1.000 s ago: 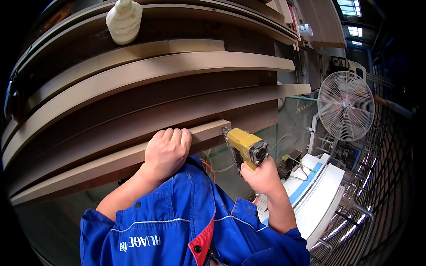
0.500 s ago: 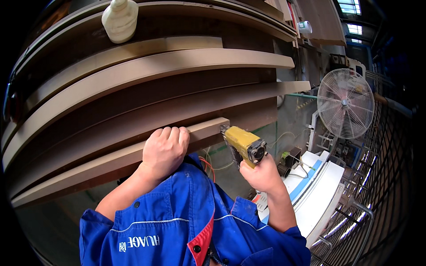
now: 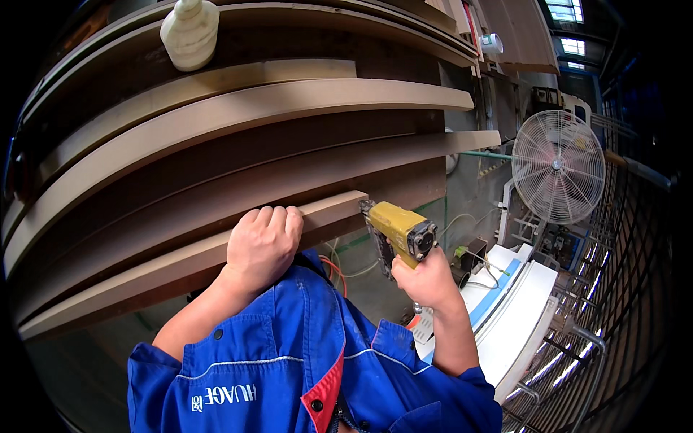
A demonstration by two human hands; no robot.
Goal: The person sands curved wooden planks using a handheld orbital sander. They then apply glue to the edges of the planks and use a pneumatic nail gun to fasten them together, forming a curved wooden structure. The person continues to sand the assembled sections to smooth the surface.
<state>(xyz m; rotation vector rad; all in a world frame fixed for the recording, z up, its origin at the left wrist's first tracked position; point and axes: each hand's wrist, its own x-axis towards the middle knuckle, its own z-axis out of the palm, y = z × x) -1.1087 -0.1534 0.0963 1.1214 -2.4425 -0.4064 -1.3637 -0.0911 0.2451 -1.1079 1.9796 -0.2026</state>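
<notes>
My right hand (image 3: 427,278) is wrapped round the handle of a yellow and black nail gun (image 3: 397,225). Its dark nose meets the right end of the nearest long wooden strip (image 3: 173,261). On that same strip, left of the gun, my left hand (image 3: 265,242) is closed over the top, fingers curled across the far side and fingertips hidden. Beyond it run a second long strip (image 3: 375,157) and a paler, wider one (image 3: 339,94), roughly parallel on a dark brown table (image 3: 411,189).
A whitish plastic bottle (image 3: 189,40) stands at the far left among more boards. To the right are a large round caged fan (image 3: 557,166), a white panel with a blue stripe (image 3: 516,310) and black wire mesh (image 3: 621,317). An orange hose (image 3: 338,268) hangs beside the table.
The nail gun's body has tilted slightly, its rear turned a little more toward me, with the nose still at the strip's end. The whole view has shifted slightly; my left hand keeps its grip.
</notes>
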